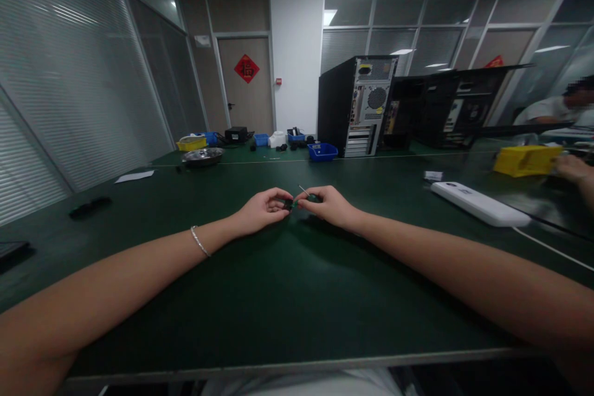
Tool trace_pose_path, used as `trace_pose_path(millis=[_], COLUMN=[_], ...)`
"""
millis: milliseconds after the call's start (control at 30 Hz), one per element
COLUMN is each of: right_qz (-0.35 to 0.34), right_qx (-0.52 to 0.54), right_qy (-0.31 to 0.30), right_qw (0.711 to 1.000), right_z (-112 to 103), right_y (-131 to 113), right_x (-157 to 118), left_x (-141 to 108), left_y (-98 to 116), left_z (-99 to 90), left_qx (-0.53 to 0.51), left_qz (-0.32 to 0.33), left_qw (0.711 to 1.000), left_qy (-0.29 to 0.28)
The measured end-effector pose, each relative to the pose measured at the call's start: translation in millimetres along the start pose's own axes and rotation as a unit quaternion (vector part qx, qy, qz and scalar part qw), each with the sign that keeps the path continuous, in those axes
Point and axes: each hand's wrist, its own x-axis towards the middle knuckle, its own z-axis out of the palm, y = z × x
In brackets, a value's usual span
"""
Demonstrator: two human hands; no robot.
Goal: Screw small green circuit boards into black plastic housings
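My left hand [263, 210] is closed, pinching a small dark part [288, 204] between thumb and fingers. Close beside it, my right hand [328, 205] is closed around what looks like a small screwdriver [303, 190], its thin metal shaft sticking out up and to the left. The right thumb and forefinger also meet at a tiny green piece [296, 203] against the dark part. Both hands are just above the green tabletop [278, 303]. The part's details are too small to make out.
A white power strip [480, 203] with its cable lies at right. Behind are a blue bin [322, 151], a metal bowl [203, 157] and a computer tower [357, 105]. At far right, another person's hand [574, 168] touches a yellow bin [524, 161].
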Motion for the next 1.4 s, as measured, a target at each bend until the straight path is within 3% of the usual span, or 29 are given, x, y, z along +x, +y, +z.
trace_pose_path(millis=[300, 567, 867, 1033, 1267, 1400], right_qz=[0.014, 0.042, -0.061, -0.073, -0.086, -0.095], right_qx=[0.004, 0.108, -0.045, -0.05, -0.071, -0.062], right_qy=[0.039, 0.037, 0.037, 0.012, 0.033, 0.043], right_qw=[0.999, 0.993, 0.996, 0.996, 0.993, 0.993], right_z=[5.9, 6.9, 2.5, 5.2, 10.1, 13.3], right_y=[-3.3, -1.6, -9.4, -16.1, -16.4, -15.5], right_x=[-0.2, -0.9, -4.3, -6.4, -7.2, -7.3], left_x=[-1.0, -0.7, 0.6, 0.7, 0.0, 2.1], left_y=[1.6, 1.8, -0.4, -1.4, 5.2, 0.0], left_z=[1.4, -0.4, -0.2, 1.0, -0.1, -1.1], left_qx=[0.005, -0.002, -0.03, -0.043, 0.008, -0.022], left_qz=[-0.004, -0.009, -0.037, -0.028, -0.008, -0.011], left_qw=[1.0, 1.0, 0.999, 0.999, 1.0, 0.999], left_qy=[-0.004, 0.006, -0.003, -0.001, 0.004, 0.021])
